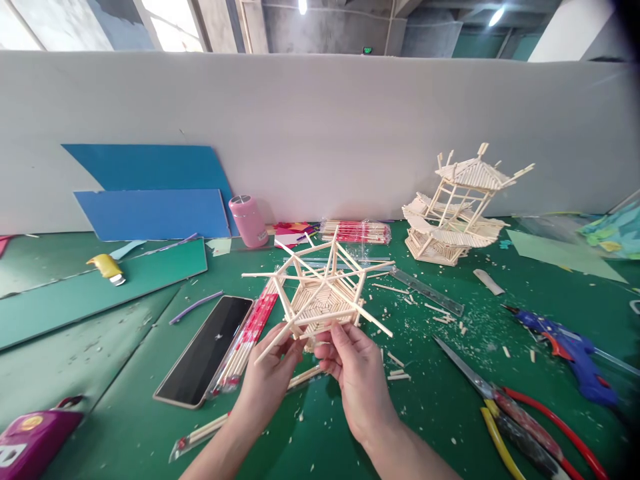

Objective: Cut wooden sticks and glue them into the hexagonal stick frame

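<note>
Between my hands is a wooden stick frame (325, 303), with a woven-looking base of concentric sticks, slanted posts and long sticks jutting out around its top. My left hand (273, 363) is closed on its near left side, fingers partly hidden behind the sticks. My right hand (353, 367) pinches the near edge, thumb and forefinger at the front stick. Beneath and behind the frame lie packs of wooden sticks (250, 330) in red and clear wrapping. Whether the base rests on the table cannot be made out.
A finished-looking stick pavilion (453, 213) stands at back right. On the right lie scissors (480, 383), pliers (540, 427) and a blue glue gun (570, 353). A phone (205, 350), a pink cup (249, 221), a ruler (427, 291) and stick scraps (399, 375) surround the frame.
</note>
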`<state>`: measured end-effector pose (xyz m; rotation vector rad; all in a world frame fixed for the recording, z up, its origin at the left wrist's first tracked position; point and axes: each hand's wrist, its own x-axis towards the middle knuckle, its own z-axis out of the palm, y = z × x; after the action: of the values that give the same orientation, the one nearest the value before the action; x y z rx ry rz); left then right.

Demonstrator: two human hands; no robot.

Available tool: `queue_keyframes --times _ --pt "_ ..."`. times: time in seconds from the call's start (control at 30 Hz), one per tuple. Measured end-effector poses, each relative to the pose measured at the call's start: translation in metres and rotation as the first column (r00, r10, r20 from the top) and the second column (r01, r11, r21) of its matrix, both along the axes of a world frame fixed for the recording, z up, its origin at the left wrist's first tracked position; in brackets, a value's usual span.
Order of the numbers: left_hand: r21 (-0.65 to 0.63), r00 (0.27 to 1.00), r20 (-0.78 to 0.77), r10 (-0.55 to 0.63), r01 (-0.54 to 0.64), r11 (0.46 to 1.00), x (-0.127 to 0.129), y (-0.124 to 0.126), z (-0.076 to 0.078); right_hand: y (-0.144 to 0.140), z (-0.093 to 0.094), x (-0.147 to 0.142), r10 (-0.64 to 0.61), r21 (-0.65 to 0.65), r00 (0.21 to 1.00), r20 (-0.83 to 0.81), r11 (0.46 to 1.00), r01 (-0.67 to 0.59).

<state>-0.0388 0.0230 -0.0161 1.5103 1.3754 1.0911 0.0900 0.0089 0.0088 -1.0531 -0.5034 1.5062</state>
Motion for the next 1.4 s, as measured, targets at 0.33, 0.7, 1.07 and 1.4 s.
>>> queue_keyframes --times 0.33,0.7,1.07,1.4 --pt "0.033 0.998 -0.042 0.042 -0.040 0.999 0.013 -0.043 0.027 -0.033 0.009 0.039 0.170 0.193 0.718 0.675 0.898 -0.395" --pt "0.018 0.933 0.338 -0.120 0.121 0.992 0.052 -0.052 0.045 -0.043 0.003 0.055 -0.320 0.340 0.147 0.936 0.715 -0.611" --pt "-0.095 0.925 0.378 -0.032 0.073 0.993 0.056 -0.054 0.045 -0.055 -0.001 0.083 -0.109 0.148 0.101 0.989 0.752 -0.643" --pt "-0.228 0.984 0.180 -0.019 0.060 0.972 0.038 -0.050 0.027 -0.065 -0.008 0.243 -0.067 0.054 -0.259 0.964 0.997 -0.057"
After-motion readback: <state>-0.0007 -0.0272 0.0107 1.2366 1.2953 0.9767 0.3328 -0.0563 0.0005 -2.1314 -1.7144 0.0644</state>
